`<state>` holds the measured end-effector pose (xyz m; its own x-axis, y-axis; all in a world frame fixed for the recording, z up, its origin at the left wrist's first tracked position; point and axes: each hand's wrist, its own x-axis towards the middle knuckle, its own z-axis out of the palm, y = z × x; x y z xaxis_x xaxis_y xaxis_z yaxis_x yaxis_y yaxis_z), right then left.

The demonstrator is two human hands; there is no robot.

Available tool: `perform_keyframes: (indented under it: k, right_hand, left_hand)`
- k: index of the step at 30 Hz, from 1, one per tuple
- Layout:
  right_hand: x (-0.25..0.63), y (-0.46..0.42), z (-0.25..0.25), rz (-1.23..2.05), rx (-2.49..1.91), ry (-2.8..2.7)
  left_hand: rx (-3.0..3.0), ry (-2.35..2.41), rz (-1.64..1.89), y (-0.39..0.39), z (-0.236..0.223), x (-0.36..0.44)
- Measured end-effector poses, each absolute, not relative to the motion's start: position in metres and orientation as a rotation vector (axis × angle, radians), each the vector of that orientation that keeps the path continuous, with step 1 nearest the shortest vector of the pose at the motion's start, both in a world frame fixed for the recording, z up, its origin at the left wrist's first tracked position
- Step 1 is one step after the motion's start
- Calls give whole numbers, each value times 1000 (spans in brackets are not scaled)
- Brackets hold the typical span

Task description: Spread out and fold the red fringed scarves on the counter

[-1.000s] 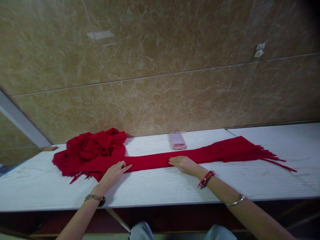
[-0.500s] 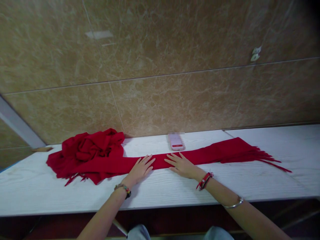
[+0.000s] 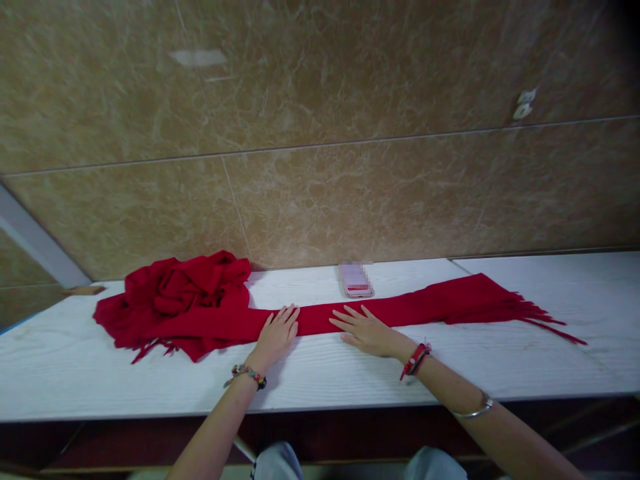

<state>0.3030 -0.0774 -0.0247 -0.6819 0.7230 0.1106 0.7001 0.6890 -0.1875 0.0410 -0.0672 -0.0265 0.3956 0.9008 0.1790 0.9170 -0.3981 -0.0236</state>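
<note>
A red fringed scarf (image 3: 420,305) lies lengthwise along the white table, its middle part in a narrow flat strip. Its left part is heaped in a loose crumpled pile, and the fringed end fans out at the right. My left hand (image 3: 277,335) rests flat on the strip near the pile, fingers fairly close together and stretched out. Farther right, my right hand (image 3: 365,330) lies on the same strip with its fingers spread. Neither hand grips the cloth.
A phone (image 3: 357,280) lies behind the strip, by the brown marbled wall (image 3: 350,200). The white table (image 3: 325,380) has its front edge close to my knees. A small brown block (image 3: 85,291) sits at the back left corner.
My left hand has slid slightly left along the scarf, widening the gap between the hands. My right hand stays about where it was on the cloth. The camera view has shifted a little.
</note>
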Motion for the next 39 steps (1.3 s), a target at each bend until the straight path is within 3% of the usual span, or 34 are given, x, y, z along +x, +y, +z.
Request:
perform_keyframes:
  k: [4,12,28,39]
  right_hand:
    - [303,-74,-23,140,-1218,-2645]
    - [262,-62,-24,91,-1257,-2627]
    - [292,-58,-38,-27,-1499,-2547]
    - [367,-59,-50,-185,-1730,-2402]
  left_hand:
    - [-2441,-1697,-250,-67,-30,39]
    - [-2729,-1358,-351,-63,-34,38]
    - [-2178,-1989,-295,-63,-43,36]
    - [-2075,-2076,-145,-64,-36,42]
